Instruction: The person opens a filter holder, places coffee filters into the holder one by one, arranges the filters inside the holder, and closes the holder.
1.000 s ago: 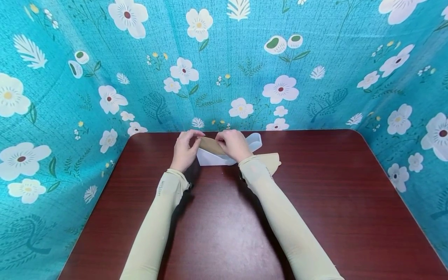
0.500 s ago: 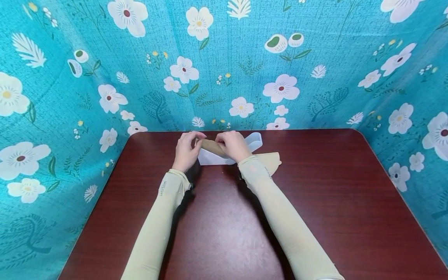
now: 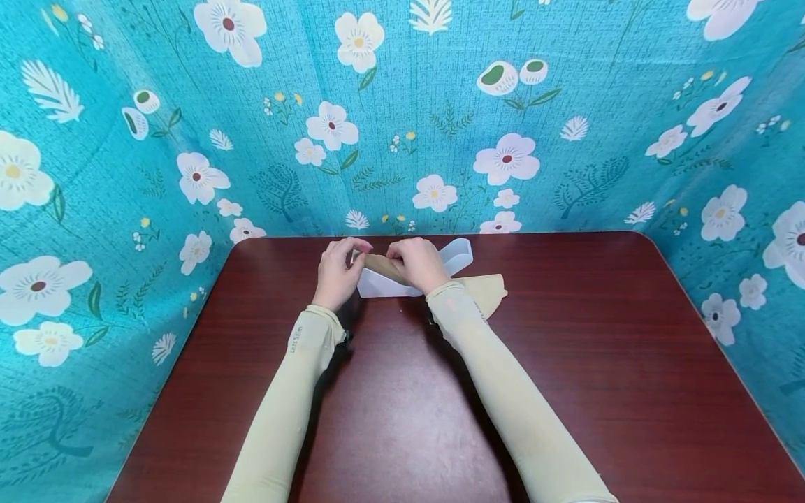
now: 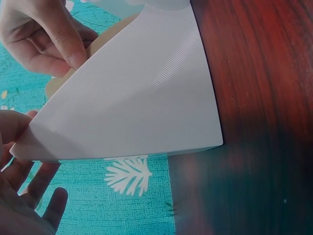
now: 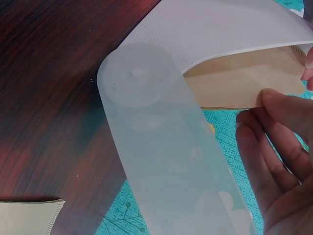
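A white, finely ribbed coffee filter holder [image 3: 377, 286] stands at the table's far edge. Its translucent lid [image 5: 166, 152] is swung out to the right. Brown paper coffee filters [image 5: 230, 83] stick up out of the holder's slanted opening; how many cannot be told. My left hand [image 3: 336, 274] grips the holder's upper left corner, and in the left wrist view the holder's side [image 4: 142, 93] fills the middle. With thumb and fingers, my right hand [image 3: 420, 262] pinches the upper edge of the brown filters.
One pale paper filter [image 3: 489, 292] lies on the dark red wooden table [image 3: 402, 391], right of the holder and partly behind the right forearm. A blue flowered curtain [image 3: 402, 105] hangs directly behind the table and along both sides.
The brown filters sit slightly lower in the holder than a second ago, the right hand still pinching them. My left hand has shifted slightly right.
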### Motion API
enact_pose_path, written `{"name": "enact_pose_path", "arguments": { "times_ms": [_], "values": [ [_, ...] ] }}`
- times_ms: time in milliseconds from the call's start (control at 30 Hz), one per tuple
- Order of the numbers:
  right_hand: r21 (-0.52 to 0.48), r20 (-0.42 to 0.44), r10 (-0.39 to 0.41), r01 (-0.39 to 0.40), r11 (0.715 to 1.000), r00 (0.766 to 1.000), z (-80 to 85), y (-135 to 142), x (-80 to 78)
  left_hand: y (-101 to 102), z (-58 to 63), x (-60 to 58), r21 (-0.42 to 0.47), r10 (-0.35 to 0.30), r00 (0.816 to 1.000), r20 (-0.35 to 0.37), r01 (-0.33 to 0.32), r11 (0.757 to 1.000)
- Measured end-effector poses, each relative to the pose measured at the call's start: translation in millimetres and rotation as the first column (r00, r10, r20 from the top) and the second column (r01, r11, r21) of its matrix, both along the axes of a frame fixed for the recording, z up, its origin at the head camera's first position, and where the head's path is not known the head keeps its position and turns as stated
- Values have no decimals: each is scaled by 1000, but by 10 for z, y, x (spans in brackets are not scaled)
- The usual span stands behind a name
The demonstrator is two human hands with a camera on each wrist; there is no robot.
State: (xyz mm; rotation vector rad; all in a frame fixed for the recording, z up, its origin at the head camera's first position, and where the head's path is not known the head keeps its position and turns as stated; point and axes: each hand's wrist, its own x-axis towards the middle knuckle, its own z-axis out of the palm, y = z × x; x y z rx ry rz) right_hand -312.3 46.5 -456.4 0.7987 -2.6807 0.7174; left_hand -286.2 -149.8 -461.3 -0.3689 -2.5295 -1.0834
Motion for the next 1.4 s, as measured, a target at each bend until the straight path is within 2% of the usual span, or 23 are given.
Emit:
{"name": "enact_pose_path", "arguments": {
  "times_ms": [400, 633, 900, 1033, 1167, 1400],
  "values": [
    [6, -4, 4, -4, 1000, 1000, 78, 34, 54, 18, 38, 26, 14, 13, 1000, -10, -13, 1000],
    [-21, -31, 23, -24, 999, 999, 180, 112, 163, 57, 40, 28, 30, -5, 998, -60, 7, 1000],
    [-91, -132, 20, -32, 995, 991, 465, 391, 286, 211, 222, 135, 42, -54, 991, -122, 59, 997],
    [-119, -150, -24, 6, 993, 988, 599, 597, 326, 339, 279, 180, 21, -95, 979, -182, 101, 995],
    [-151, -116, -69, 51, 987, 991, 680, 831, 356, 486, 321, 235, -19, -165, 959, -229, 166, 986],
    [-214, -56, -158, 143, 966, 986, 673, 1198, 370, 733, 351, 333, -94, -320, 919, -230, 307, 947]
  ]
}}
